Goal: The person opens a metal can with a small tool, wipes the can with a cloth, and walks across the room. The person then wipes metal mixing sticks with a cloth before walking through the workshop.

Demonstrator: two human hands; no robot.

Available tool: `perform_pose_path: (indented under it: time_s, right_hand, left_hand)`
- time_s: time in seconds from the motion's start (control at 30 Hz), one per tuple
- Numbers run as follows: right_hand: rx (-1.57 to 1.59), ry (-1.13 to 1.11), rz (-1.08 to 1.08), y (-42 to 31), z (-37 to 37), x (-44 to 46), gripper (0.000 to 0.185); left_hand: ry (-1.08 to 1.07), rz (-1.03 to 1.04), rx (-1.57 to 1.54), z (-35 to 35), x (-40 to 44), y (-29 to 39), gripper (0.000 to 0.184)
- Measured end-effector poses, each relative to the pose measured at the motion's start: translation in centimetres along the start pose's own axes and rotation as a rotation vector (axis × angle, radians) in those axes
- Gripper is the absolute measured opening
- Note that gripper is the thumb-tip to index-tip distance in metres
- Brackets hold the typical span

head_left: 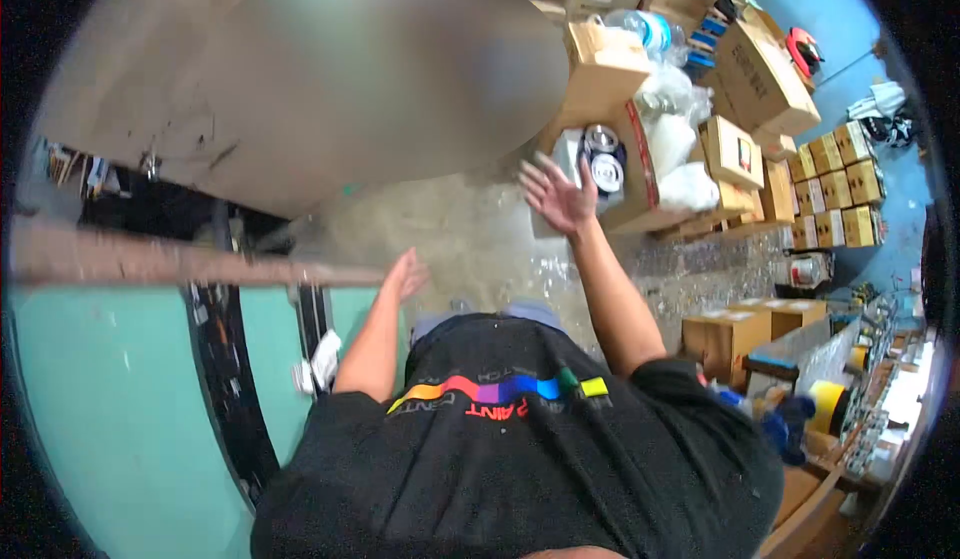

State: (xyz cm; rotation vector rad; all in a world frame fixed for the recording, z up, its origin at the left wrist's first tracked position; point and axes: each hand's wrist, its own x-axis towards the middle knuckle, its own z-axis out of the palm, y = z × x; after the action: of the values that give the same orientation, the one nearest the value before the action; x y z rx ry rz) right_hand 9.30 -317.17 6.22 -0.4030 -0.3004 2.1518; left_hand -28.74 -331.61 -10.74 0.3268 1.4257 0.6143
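My right hand [560, 199] is raised with its palm showing and fingers spread, holding nothing. Just beside it, round black and silver objects [603, 164], perhaps can tops, sit by an open cardboard box [640, 184]; no contact can be made out. My left hand [405, 277] hangs lower, slightly blurred, its fingers stretched out and nothing visible in them. It is nearest the end of a brown edge [200, 261] along a pale green surface [100, 379]; whether it touches that edge I cannot tell.
Cardboard boxes [757, 79], clear plastic bags [685, 139] and a plastic bottle [645, 29] crowd the upper right. Small cartons [840, 174] are stacked by the blue wall [830, 9]. White cloth or paper [325, 361] lies at left. A blurred patch hides the upper middle.
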Motion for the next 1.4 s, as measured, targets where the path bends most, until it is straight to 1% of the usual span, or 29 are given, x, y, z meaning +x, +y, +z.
perform_pose_path:
  time_s: [0.03, 0.07, 0.1, 0.13, 0.17, 0.2, 0.23, 0.27, 0.3, 0.33, 0.4, 0.47, 0.57, 0.67, 0.73, 0.77, 0.87, 0.9, 0.93, 0.97, 1.0, 1.1, 1.17, 1.2, 1.23, 1.27, 1.3, 1.33, 1.4]
  right_hand:
    - [-0.100, 0.162, 0.022, -1.3, -0.8, 0.8, 0.080]
    - [-0.199, 0.322, 0.036, -2.9, -2.3, 1.4, 0.070]
    - [-0.273, 0.280, 0.067, -4.5, -6.6, 2.7, 0.049]
    - [-0.344, 0.478, 0.032, -5.6, -6.7, 3.4, 0.032]
    - [-0.418, 0.503, 0.088, -7.5, -8.8, 4.7, 0.024]
    - [-0.385, 0.440, 0.084, -9.3, -11.8, 6.4, 0.022]
    - [-0.367, 0.657, 0.056, -10.6, -14.5, 8.8, 0.022]
    - [-0.357, 0.649, 0.090, -12.6, -15.1, 10.8, 0.026]
    - [-0.241, 0.770, -0.026, -12.9, -18.4, 14.5, 0.027]
    - [-0.329, 0.861, -0.028, -14.5, -15.3, 18.1, 0.024]
    - [-0.347, 0.819, 0.050, -17.5, -13.4, 27.3, 0.023]
    - [-0.511, 0.698, 0.111, -20.1, -13.1, 37.0, 0.019]
    - [-1.084, 0.372, 0.296, -24.6, -15.6, 53.8, 0.015]
    - [-0.922, 0.212, 0.306, -29.7, -6.6, 67.8, 0.010]
    - [-0.938, 0.162, 0.339, -32.1, -4.9, 77.3, 0.012]
    - [-1.065, 0.199, 0.352, -32.9, -5.5, 82.8, 0.014]
    - [-1.051, 0.330, 0.352, -34.6, -5.2, 96.5, 0.015]
    - [-0.892, 0.287, 0.367, -34.4, -9.3, 101.7, 0.020]
    - [-0.907, 0.292, 0.369, -35.1, -8.6, 104.5, 0.021]
    - [-0.922, 0.292, 0.366, -35.2, -6.6, 107.8, 0.022]
    - [-0.929, 0.287, 0.359, -35.8, -5.0, 110.9, 0.022]
    - [-1.081, 0.079, 0.321, -39.5, -3.4, 120.4, 0.021]
    - [-1.112, 0.145, 0.318, -42.4, -3.9, 127.1, 0.021]
    - [-1.135, 0.179, 0.315, -44.3, -4.5, 130.9, 0.022]
    - [-1.012, 0.211, 0.336, -46.4, -3.9, 134.1, 0.024]
    - [-1.089, 0.232, 0.334, -48.4, -4.8, 138.4, 0.025]
    - [-1.171, 0.249, 0.331, -50.5, -6.3, 143.5, 0.025]
    - [-1.244, 0.271, 0.349, -51.9, -7.9, 147.5, 0.026]
    - [-1.403, 0.207, 0.398, -58.5, -9.9, 157.9, 0.027]
  left_hand:
    - [-0.079, 0.023, -0.205, 2.1, 1.6, 8.2, 0.079]
    - [-0.135, 0.102, -0.248, 4.5, 3.1, 15.9, 0.078]
    - [-0.197, 0.186, -0.286, 6.4, 5.1, 22.8, 0.078]
    - [-0.249, 0.250, -0.247, 7.8, 7.1, 28.7, 0.077]
    - [-0.301, 0.309, -0.213, 9.3, 9.4, 34.1, 0.076]
    - [-0.353, 0.373, -0.183, 10.8, 11.5, 39.4, 0.076]
    - [-0.294, 0.407, -0.135, 12.4, 13.0, 43.6, 0.059]
    - [-0.151, 0.613, 0.153, 13.0, 15.7, 46.5, 0.052]
    - [0.014, 0.811, 0.437, 13.5, 18.7, 48.9, 0.045]
    - [0.198, 0.984, 0.722, 13.8, 21.0, 50.8, 0.039]
    - [0.262, 1.234, 0.914, 14.9, 21.4, 55.0, 0.025]
    - [0.093, 1.040, 0.832, 14.1, 25.1, 57.4, 0.030]
    - [0.099, 0.903, 0.798, 12.6, 27.1, 62.6, 0.028]
    - [0.197, 0.812, 0.632, 7.1, 33.7, 67.9, 0.028]
    - [0.303, 0.717, 0.546, 2.8, 38.2, 72.2, 0.030]
    - [0.347, 0.714, 0.573, 0.9, 40.5, 75.2, 0.031]
    - [0.388, 0.723, 0.575, -3.2, 47.7, 86.9, 0.031]
    - [0.359, 0.742, 0.563, -4.1, 50.4, 91.3, 0.031]
    - [0.322, 0.751, 0.545, -4.6, 53.2, 95.8, 0.032]
    - [0.305, 0.683, 0.608, -4.8, 55.6, 101.0, 0.035]
    - [0.243, 0.681, 0.544, -4.8, 58.3, 105.7, 0.036]
    - [0.099, 0.655, 0.430, -5.4, 67.1, 118.6, 0.037]
    - [0.028, 0.620, 0.395, -5.5, 73.9, 126.2, 0.037]
    - [0.036, 0.594, 0.462, -6.1, 77.7, 129.6, 0.038]
    - [0.043, 0.563, 0.524, -7.7, 82.7, 131.4, 0.039]
    - [0.051, 0.533, 0.581, -8.9, 86.8, 133.2, 0.041]
    - [0.155, 0.461, 0.761, -9.5, 89.6, 135.9, 0.042]
    - [0.259, 0.364, 0.936, -10.8, 91.5, 136.3, 0.044]
    - [0.318, 0.208, 1.135, -15.7, 99.3, 134.7, 0.043]
